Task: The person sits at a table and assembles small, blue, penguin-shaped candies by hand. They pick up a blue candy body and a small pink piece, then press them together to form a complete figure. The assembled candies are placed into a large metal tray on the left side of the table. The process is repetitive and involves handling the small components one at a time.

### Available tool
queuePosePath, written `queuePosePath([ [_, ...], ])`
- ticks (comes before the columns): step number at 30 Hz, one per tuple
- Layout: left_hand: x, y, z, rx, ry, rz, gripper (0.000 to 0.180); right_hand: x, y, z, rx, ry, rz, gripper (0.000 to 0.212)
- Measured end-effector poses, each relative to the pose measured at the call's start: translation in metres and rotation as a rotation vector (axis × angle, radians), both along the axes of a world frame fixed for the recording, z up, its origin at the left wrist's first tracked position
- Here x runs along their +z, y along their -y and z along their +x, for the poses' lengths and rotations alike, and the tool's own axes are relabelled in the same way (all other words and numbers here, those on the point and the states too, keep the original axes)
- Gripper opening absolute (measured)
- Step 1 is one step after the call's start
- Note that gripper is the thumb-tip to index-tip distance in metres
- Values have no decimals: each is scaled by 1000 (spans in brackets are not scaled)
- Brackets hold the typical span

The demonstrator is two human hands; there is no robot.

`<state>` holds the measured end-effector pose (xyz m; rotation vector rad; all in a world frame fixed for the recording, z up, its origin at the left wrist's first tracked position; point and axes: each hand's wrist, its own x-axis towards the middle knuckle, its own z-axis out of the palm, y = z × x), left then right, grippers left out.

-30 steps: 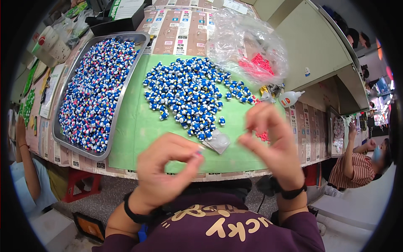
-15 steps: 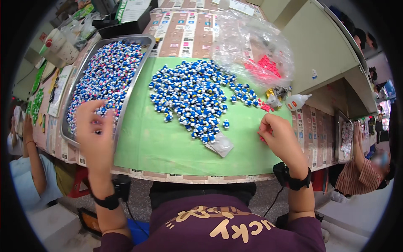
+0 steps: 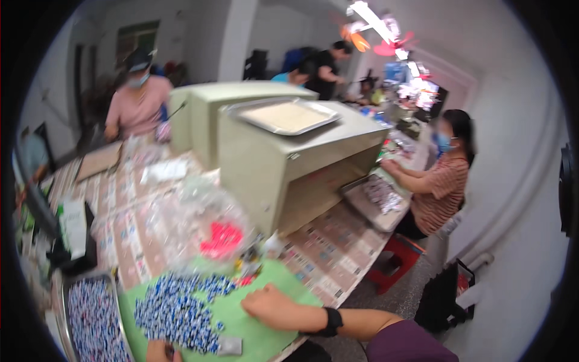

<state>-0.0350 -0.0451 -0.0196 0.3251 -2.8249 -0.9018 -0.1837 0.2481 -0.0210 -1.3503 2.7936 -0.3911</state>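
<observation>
The view has swung up from the work to the room. At the lower left, the metal tray of blue-and-white pieces; the left hand now barely shows at the edge (grip untellable) beside the loose pile; the right hand rests loosely curled, empty, on the green mat, so sorting seems paused.
</observation>
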Motion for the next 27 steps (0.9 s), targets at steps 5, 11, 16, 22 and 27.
queuePosePath([
  [5,2,3,16,19,-24,-10,28,-6,0,5,19,83,-38,9],
  [11,19,5,36,18,-85,567,15,41,28,19,252,177,-529,11],
  [16,61,-59,21,-145,-2,1107,12,92,53,56,614,70,-773,2],
  [22,58,-67,25,-147,-25,1138,9,93,51,60,652,79,-769,2],
  [27,56,-66,27,-145,-67,1100,6,93,53,60,672,185,-811,5],
])
